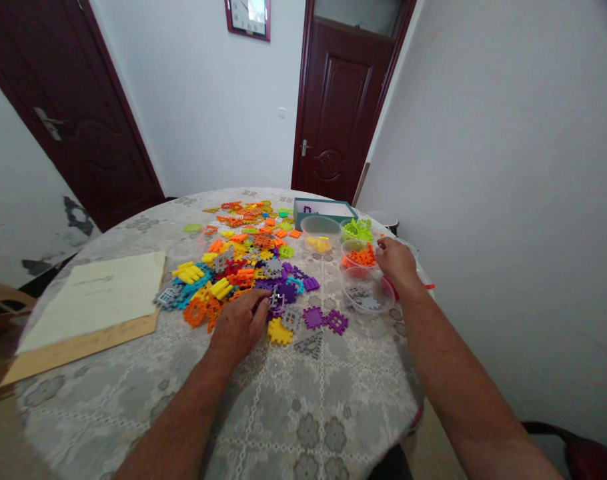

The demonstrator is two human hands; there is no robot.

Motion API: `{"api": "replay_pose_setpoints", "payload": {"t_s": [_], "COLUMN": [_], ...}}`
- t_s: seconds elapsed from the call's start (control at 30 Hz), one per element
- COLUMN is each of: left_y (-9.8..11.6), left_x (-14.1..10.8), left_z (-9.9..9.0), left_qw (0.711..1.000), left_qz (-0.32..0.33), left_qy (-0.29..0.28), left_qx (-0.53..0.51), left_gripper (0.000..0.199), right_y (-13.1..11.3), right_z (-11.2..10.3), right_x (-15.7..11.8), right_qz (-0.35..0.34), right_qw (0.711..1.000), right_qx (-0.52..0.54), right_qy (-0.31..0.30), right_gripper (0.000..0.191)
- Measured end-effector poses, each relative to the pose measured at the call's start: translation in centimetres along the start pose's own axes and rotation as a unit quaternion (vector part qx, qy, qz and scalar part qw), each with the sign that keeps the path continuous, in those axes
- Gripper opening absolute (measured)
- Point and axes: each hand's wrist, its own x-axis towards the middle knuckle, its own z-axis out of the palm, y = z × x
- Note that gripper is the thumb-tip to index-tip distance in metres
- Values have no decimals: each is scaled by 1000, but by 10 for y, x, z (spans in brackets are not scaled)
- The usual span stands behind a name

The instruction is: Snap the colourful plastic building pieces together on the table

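Note:
My left hand (239, 325) is closed at the near edge of a mixed heap of plastic pieces, its fingertips on a grey piece (276, 300). Beside it lie a yellow piece (280, 331), a purple square (313, 317) and a grey triangle (309, 345). My right hand (396, 260) is over the right side of the table, fingers pinched; what they hold, if anything, is too small to name. Just left of it is a clear bowl of orange pieces (359, 256). Green pieces (357, 230) sit behind that bowl, and a bowl with grey pieces (367, 301) is in front.
A round table (283, 413) has a patterned cloth. Towards the back stand a green-edged box (323, 211) and a clear bowl with yellow pieces (319, 244). Paper sheets (96, 293) lie at the left. A chair (591, 460) shows at the lower right.

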Motion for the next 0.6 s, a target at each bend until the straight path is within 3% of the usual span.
{"api": "replay_pose_setpoints", "payload": {"t_s": [0.13, 0.23, 0.4, 0.53, 0.6], "left_y": [-1, 1, 0, -5, -5], "left_x": [0, 0, 1, 2, 2], "left_z": [-2, -4, -10, -13, -13], "left_qw": [1000, 1000, 996, 993, 994], "left_qz": [-9, -25, -71, -99, -91], "left_qy": [2, -2, 42, 66, 60], "left_qx": [7, 15, 22, 26, 22], "left_gripper": [30, 30, 29, 28, 27], "right_y": [-8, -9, -1, -2, -13], "right_z": [7, 14, 19, 10, 0], "right_x": [9, 17, 20, 11, -1], "right_qz": [-62, -42, -20, -22, -55], "right_qw": [997, 995, 995, 999, 998], "right_qx": [-25, -33, -40, -40, -13], "right_qy": [-36, -79, -94, -24, 27], "right_gripper": [45, 40, 41, 43, 42]}}
